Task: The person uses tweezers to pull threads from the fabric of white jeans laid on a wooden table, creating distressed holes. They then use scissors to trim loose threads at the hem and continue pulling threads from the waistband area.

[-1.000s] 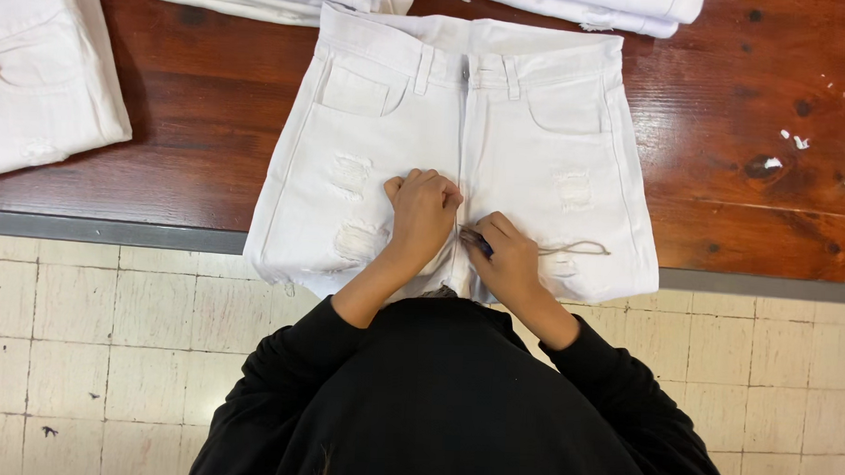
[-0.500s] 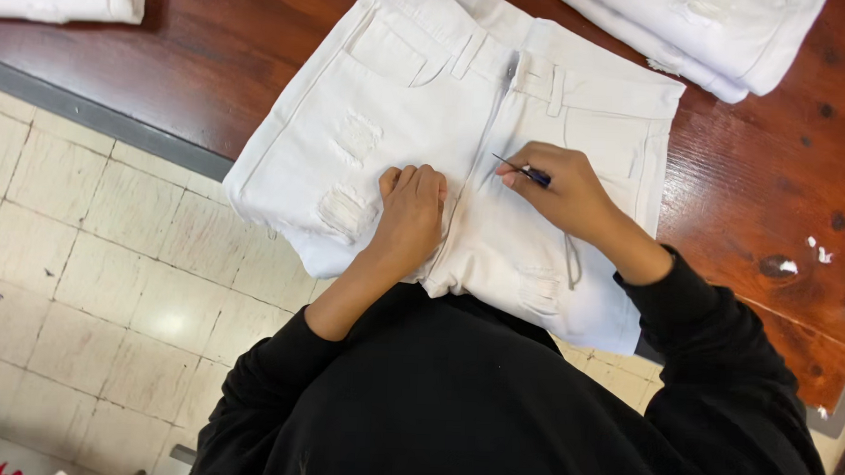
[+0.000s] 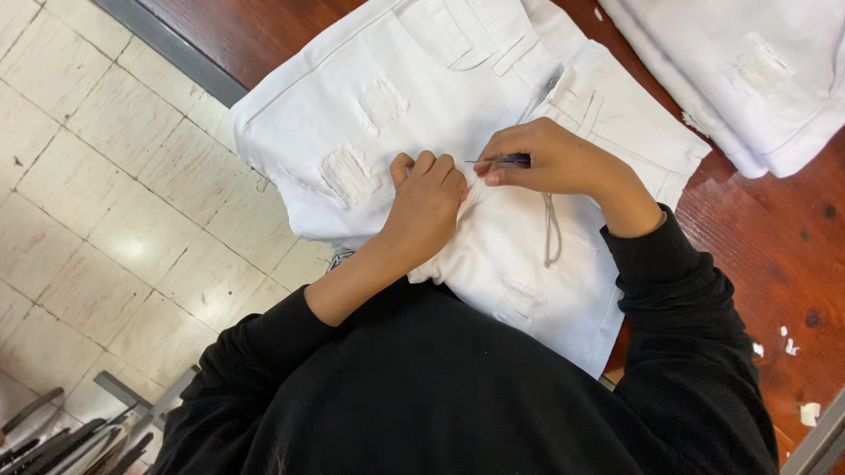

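Fig.: white distressed denim shorts [image 3: 390, 87] are lying flat on the wooden table [image 3: 769, 240], hem overhanging its edge; the left hand [image 3: 426, 205], fingers curled shut, is pressing the cloth down near the centre seam. Just right of it, the right hand [image 3: 552, 161] is pinching a thin blue-handled tool [image 3: 500, 160], tip aimed at the seam w/ a loose cord [image 3: 552, 231] hanging below. For clean work, the left hand should probably be keeping the cloth taut close to the tip, strokes short & shallow.

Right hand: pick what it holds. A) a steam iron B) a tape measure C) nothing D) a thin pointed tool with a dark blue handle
D: the right hand pinches a thin tool, its point on the white shorts beside the left hand.
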